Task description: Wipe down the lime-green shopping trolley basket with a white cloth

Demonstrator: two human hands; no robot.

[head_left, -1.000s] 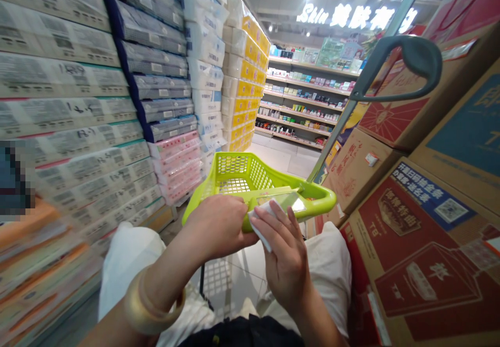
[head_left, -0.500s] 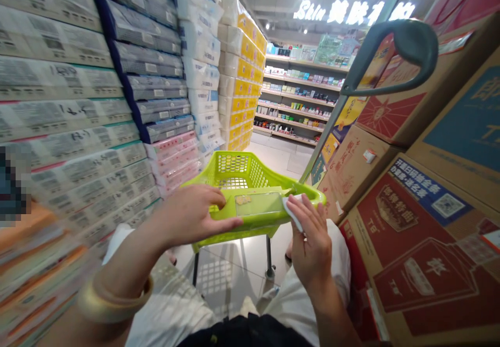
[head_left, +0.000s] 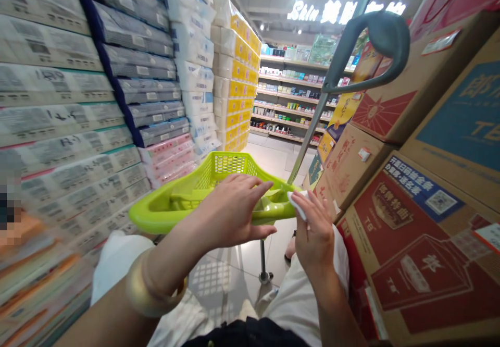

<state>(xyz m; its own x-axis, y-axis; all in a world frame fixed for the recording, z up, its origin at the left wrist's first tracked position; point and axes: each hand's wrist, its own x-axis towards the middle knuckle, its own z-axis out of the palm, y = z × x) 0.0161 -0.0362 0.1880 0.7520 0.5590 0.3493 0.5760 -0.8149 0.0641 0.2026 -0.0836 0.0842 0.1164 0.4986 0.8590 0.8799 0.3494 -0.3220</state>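
A bright green plastic shopping basket [head_left: 156, 217] with holed walls stands in front of my lap, its near rim facing me. Across the near rim hovers or rests my left hand [head_left: 234, 211], thumb and fingers apart with nothing held between them; contact with the rim I cannot tell. My right hand [head_left: 316, 232] presses a folded white wipe or tissue [head_left: 300, 205] against the right end of that rim, fingers held together over it. A gold bangle [head_left: 156, 284] circles my left wrist. My left hand hides part of the rim.
A grey loop handle [head_left: 369, 52] on a metal pole leans up at the basket's right. Stacked tissue packs [head_left: 148, 65] wall the left side. Printed cartons [head_left: 410, 222] crowd the right. Shelves of small goods [head_left: 292, 91] stand beyond the tiled floor.
My left hand has moved right, from the rim's left part towards my right hand. The basket's left end has swung nearer and left. The grey handle has shifted left in view.
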